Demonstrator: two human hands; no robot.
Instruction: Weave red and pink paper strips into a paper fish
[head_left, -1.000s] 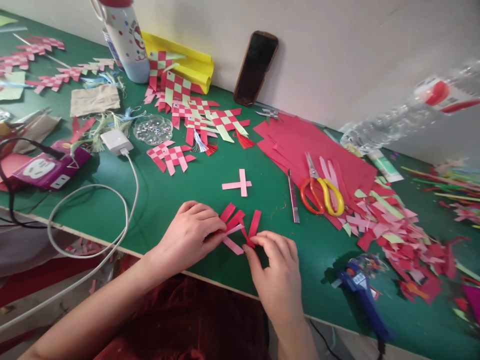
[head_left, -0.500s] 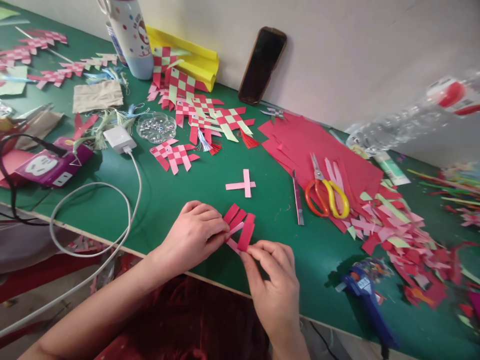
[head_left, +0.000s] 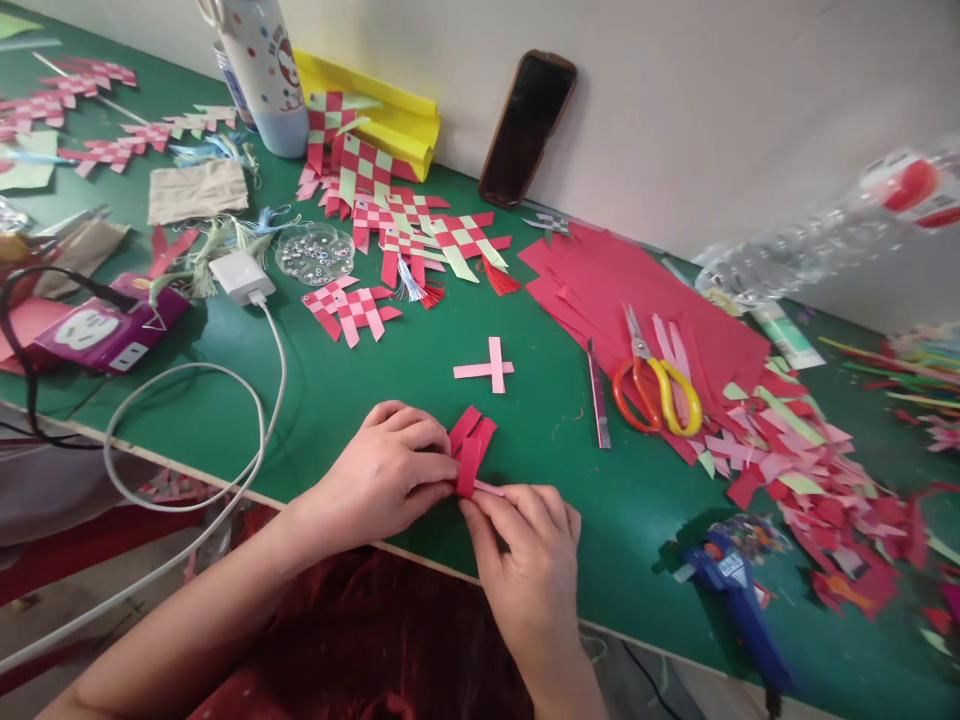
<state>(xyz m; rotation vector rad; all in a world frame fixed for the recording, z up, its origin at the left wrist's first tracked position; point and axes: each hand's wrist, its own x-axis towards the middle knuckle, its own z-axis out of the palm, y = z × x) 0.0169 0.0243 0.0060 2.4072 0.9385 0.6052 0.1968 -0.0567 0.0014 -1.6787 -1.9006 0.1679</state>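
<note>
Between my hands, close to the table's front edge, are red paper strips (head_left: 472, 452) interlaced with a pink strip (head_left: 489, 488). My left hand (head_left: 394, 465) pinches the left end of the strips, its fingertips hiding part of them. From the right, my right hand (head_left: 525, 550) grips the lower end of a red strip, thumb below and fingers above, beside the pink strip. Just beyond them a pink paper cross (head_left: 491, 368) lies flat on the green table (head_left: 420, 360). A slim craft knife (head_left: 598, 395) rests to the right of the cross.
Scissors (head_left: 652, 385) lie on red paper sheets (head_left: 592, 270), near paper scraps (head_left: 802, 460). A blue glue gun (head_left: 739, 600) sits front right. Woven paper fish (head_left: 367, 170) spread at the back. A white cable (head_left: 262, 430) loops at left; a phone (head_left: 527, 128) leans on the wall.
My right hand has moved left, towards my left hand, carrying the red strip over with it. The red strips now sit closer together. The pink cross stays where it was.
</note>
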